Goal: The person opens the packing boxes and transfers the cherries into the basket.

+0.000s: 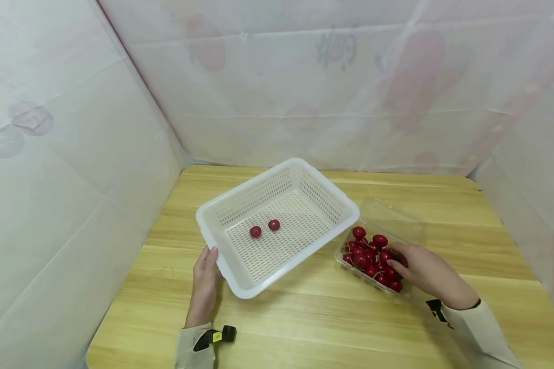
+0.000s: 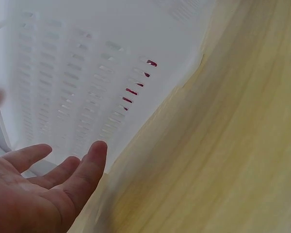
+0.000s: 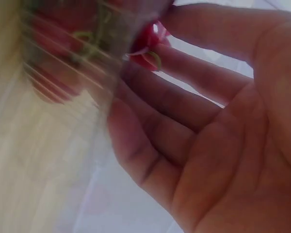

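Observation:
A white plastic basket (image 1: 277, 266) with slotted walls is tilted over the table, two red cherries (image 1: 256, 232) lying on its floor. My left hand (image 1: 205, 279) grips its left rim, thumb on top; the left wrist view shows fingers (image 2: 89, 167) under the slotted side, with red showing through some slots. To the right, a clear plastic box (image 1: 364, 279) holds a heap of cherries (image 1: 360, 260) with green stems. My right hand (image 1: 422, 269) reaches over the box's right side and pinches a cherry (image 3: 148, 48) between thumb and fingers; the box wall partly covers the fingertips.
The clear lid (image 1: 392, 218) of the box stands open behind it. The wooden table (image 1: 295, 328) carries everything and ends at the cloth wall (image 1: 281, 102) behind. More printed cloth (image 1: 74, 154) closes off the left and right sides.

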`<state>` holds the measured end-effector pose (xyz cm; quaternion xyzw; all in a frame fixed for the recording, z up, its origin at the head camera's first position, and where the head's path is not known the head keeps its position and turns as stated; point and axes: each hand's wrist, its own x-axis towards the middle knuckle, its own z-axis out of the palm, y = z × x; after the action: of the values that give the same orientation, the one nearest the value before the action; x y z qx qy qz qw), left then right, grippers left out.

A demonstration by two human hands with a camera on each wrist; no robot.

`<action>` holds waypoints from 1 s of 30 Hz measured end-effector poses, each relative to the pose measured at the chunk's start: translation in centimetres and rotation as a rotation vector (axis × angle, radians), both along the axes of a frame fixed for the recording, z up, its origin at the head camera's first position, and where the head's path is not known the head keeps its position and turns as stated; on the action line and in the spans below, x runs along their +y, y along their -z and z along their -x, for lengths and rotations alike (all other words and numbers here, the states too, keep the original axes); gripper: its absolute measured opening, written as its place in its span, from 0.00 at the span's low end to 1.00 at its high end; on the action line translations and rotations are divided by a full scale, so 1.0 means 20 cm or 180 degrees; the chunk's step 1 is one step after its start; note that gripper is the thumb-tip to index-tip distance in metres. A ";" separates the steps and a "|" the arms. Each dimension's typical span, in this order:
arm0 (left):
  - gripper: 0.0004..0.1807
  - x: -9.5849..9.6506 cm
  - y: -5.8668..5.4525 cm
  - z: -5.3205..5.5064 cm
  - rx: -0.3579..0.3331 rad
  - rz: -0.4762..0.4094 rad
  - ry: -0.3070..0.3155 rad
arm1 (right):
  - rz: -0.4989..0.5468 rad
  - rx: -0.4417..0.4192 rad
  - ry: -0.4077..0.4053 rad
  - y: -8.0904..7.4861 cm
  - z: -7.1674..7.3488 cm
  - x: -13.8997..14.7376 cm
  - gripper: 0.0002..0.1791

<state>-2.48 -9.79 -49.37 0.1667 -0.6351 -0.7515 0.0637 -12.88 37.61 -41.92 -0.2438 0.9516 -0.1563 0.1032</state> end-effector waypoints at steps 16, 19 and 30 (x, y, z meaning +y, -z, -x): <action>0.32 0.00 -0.01 0.00 -0.0027 -0.0039 0.0003 | -0.0013 0.0041 0.0332 0.06 0.01 -0.05 0.16; 0.32 0.01 -0.01 0.00 -0.0007 -0.0030 0.0004 | 0.0021 -0.0011 0.0356 0.05 0.00 -0.04 0.15; 0.33 0.01 -0.01 0.00 -0.0006 -0.0061 -0.0017 | 0.0321 -0.0091 0.0331 -0.03 -0.04 0.01 0.18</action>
<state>-2.46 -9.64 -49.08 0.1697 -0.6274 -0.7573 0.0634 -12.07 37.78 -41.25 -0.1967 0.9523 -0.2126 0.0962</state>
